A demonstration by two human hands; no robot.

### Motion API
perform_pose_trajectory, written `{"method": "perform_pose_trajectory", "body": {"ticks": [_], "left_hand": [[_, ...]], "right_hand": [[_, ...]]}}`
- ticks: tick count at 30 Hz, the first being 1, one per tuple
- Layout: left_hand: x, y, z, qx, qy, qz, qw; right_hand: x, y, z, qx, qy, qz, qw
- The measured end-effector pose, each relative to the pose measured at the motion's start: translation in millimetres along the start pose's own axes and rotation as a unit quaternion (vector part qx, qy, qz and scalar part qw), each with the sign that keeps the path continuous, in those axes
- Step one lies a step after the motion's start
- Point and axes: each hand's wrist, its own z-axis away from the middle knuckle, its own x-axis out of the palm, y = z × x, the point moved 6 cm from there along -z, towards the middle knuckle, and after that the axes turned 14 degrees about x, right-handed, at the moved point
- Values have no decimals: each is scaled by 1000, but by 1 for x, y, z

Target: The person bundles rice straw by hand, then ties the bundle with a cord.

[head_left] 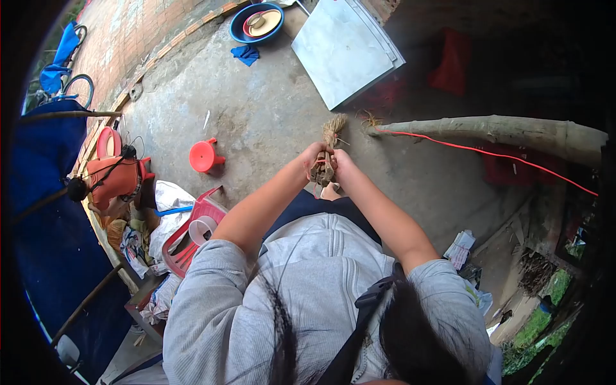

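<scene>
Both hands are in front of my body, close together on a bundle of dry brown stalks with a frayed, straw-like far end. My left hand is wrapped round its left side, and my right hand closes on it from the right. Thin reddish string shows at the bundle near my left fingers. The bundle's near end is darker and lumpy, partly covered by the fingers. Below it, part of my foot shows above the concrete floor.
A red stool and a red chair bearing a clear plastic tub stand to the left. Farther left, a person in orange bends over. Ahead are a blue basin and pale panels; a thick pole with an orange cord lies right.
</scene>
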Motion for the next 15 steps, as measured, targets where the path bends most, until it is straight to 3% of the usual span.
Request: {"method": "perform_pose_trajectory", "body": {"ticks": [1,3,5,6,7,9,10,15], "left_hand": [[16,-5,4,-32,-37,31,998],[34,-8,3,10,7,3,1000],[42,-13,-8,-45,11,21,999],[36,-22,-29,-100,14,84,991],[16,-25,-69,-96,15,79,992],[-9,-37,-139,-95,24,256,962],[86,-31,-24,50,148,129,979],[72,-34,-60,83,59,63,993]], "right_hand": [[2,-2,17,-9,-10,1,1000],[-14,-17,3,-28,-34,8,999],[-38,-42,-36,-43,-57,23,997],[-49,-55,-57,-49,-69,31,996],[-57,-67,-73,-55,-79,37,995],[-71,-83,-91,-65,-86,44,993],[-76,-89,-93,-68,-87,44,993],[-89,-86,-80,-63,-100,45,992]]}}
